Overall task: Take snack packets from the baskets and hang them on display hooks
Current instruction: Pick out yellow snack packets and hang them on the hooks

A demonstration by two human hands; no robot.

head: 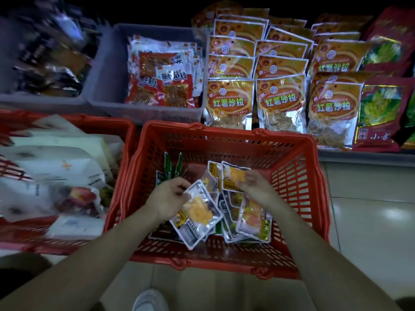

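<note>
Hands (170,194) (253,184) grip packets (197,209) inside red basket (224,140) rim.

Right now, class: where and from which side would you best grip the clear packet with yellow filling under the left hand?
Probably by its upper corner, from above-left, where the left hand already pinches it. The clear packet lies tilted on the pile in the red basket, so that flat sealed edge is raised and free.

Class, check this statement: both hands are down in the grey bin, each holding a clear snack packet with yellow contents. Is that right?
Not quite. The head view shows both hands in the red basket, not the grey bin. The left hand and right hand do each hold a clear packet with yellow contents.
</note>
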